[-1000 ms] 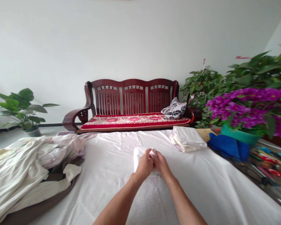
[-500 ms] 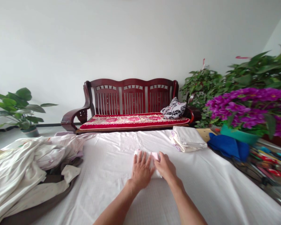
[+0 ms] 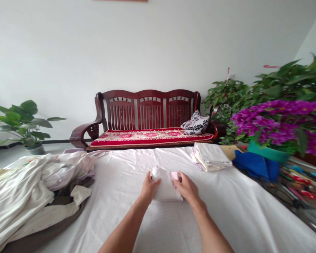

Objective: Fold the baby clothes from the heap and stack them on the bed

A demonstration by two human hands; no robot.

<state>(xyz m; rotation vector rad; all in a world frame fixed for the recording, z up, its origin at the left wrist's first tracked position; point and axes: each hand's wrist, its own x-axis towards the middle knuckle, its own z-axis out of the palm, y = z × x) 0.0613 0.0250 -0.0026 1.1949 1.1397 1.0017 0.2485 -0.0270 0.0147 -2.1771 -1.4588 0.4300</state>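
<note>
A small folded white garment (image 3: 164, 188) with a pink patch at its far right corner lies on the white cloth (image 3: 116, 196) in front of me. My left hand (image 3: 150, 186) grips its left edge, thumb on top and fingers down the side. On the opposite edge, my right hand (image 3: 185, 186) is closed around the pink part. What kind of garment it is cannot be made out. Beyond it to the right rests a stack of folded white clothes (image 3: 212, 156).
A loose heap of clothes (image 3: 28, 196) covers the left side. At the right are a blue cloth (image 3: 255, 165), purple flowers (image 3: 274, 119) in a teal pot (image 3: 268, 151) and scattered small items. A wooden bench (image 3: 150, 112) with a patterned cushion (image 3: 196, 123) stands behind.
My left hand has moved from lying flat on top of the folded garment to gripping its left edge. The right hand stays at the right edge.
</note>
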